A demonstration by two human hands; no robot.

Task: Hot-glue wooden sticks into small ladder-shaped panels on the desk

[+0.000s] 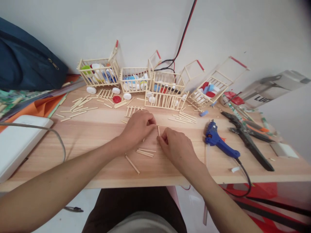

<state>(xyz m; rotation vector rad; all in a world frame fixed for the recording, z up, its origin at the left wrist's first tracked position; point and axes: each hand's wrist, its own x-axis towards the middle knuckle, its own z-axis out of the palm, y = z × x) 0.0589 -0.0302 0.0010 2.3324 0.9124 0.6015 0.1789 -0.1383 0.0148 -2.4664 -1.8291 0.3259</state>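
Observation:
Pinched between the thumb and fingers of my right hand (178, 142) is a short wooden stick (158, 130), upright in the picture. My left hand (138, 125) is closed just left of that stick, its fingertips pressed together; whatever they hold is hidden. A small ladder-like stick frame (133, 111) lies partly behind my left hand. Between my wrists, a few loose sticks (145, 152) rest on the wooden table (97, 161), and a single stick (132, 164) lies closer to the front edge.
Several stick-built carts (98, 72) filled with bottle caps line the wall. Loose sticks (80, 105) are scattered at left, near a white power bank (26, 132). At right lie a blue glue gun (220, 140), dark-handled cutters (250, 142) and a white block (283, 149).

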